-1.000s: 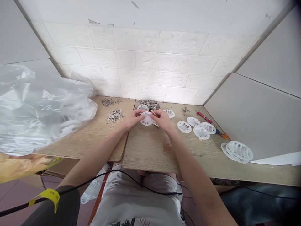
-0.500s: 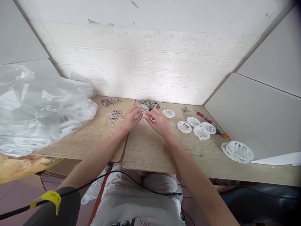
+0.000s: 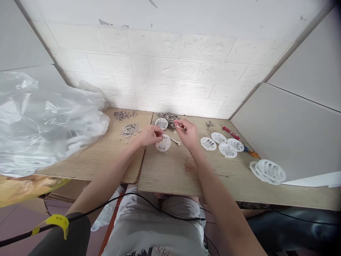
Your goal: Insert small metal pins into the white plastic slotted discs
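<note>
White brick wall (image 3: 165, 67) at far side, grey panels (image 3: 290, 138) left and right. Wood-grain desk (image 3: 170, 170) in front, seam running near to far, left of middle. Left hand (image 3: 152, 136): narrow, pinching disc (image 3: 163, 144) by its far left edge. White disc mid-desk, just right of seam; can't tell if touching desk. Right hand (image 3: 188, 133): fingers curled, tips close together near right end of dark metal pile (image 3: 168, 118); can't tell what, if anything, in grip. Metal strip (image 3: 175, 141) on desk between both hands, just right of disc. Spare disc (image 3: 161, 123) flat just beyond left hand, beside metal pile. Left of seam: grey scraps (image 3: 123, 115) far, ring pile (image 3: 130, 130) nearer, big clear bag (image 3: 53, 121) at far left. Right: four discs (image 3: 228, 150) clustered, red tool (image 3: 231, 133) beyond, blue-orange tool (image 3: 251, 152) to their right, small pile (image 3: 209, 124) farther back. Near right: overlapping discs (image 3: 271, 170) by panel.
</note>
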`<state>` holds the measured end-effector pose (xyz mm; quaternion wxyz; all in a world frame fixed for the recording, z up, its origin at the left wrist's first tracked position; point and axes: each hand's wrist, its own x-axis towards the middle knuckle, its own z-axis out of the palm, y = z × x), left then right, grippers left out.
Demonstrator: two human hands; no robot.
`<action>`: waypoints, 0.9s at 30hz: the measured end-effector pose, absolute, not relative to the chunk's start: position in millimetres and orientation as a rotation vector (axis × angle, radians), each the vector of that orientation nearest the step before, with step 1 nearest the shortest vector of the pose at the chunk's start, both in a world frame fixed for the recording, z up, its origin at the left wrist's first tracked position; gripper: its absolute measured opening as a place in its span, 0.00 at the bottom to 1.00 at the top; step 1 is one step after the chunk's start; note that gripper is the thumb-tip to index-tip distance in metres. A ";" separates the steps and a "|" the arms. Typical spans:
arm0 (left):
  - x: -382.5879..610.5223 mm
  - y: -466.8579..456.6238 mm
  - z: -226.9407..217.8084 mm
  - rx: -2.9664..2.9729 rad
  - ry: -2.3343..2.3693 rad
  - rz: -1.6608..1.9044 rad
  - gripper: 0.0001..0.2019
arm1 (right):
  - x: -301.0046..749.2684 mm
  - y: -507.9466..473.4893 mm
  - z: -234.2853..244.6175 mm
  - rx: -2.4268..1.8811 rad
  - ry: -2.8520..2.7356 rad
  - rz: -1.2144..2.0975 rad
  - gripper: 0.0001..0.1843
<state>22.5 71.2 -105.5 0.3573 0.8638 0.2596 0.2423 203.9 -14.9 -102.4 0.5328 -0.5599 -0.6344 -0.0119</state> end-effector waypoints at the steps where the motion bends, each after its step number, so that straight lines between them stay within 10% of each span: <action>1: 20.4 70.6 -101.6 2.165 0.653 0.451 0.08 | 206.1 -15.0 -102.0 -1.356 -1.471 -0.015 0.11; 12: 46.2 50.6 -56.1 2.159 0.734 -0.621 0.04 | 208.7 -12.3 -104.9 -1.428 -1.512 -0.044 0.12; 27: 43.6 49.5 -72.8 2.071 0.755 -0.475 0.04 | 206.1 -12.7 -106.7 -1.437 -1.633 -0.020 0.11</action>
